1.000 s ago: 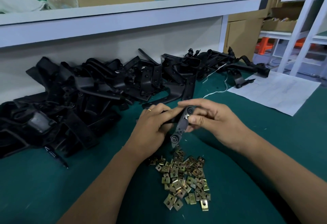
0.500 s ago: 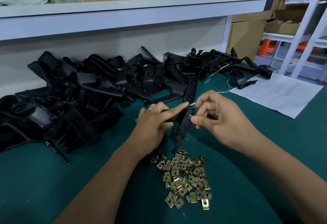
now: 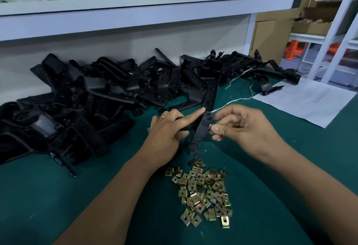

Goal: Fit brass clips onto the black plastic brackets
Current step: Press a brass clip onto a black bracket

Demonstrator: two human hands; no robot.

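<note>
Gripping one bracket over green bench below white shelf, both hands.

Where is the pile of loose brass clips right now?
In the head view, the pile of brass clips lies on the green mat at lower centre, between the forearms, just below the held bracket.

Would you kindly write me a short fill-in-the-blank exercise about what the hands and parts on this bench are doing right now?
1. The left hand holds a long black plastic bracket while the ____ hand pinches a small clip at its edge.
2. The loose pile of brass clips lies on the ____ table mat.
3. A gold ring sits on a finger of the ____ hand.
4. The heap of black plastic brackets lies ____ the hands, against the wall.

Missing words: right; green; left; beyond
</note>
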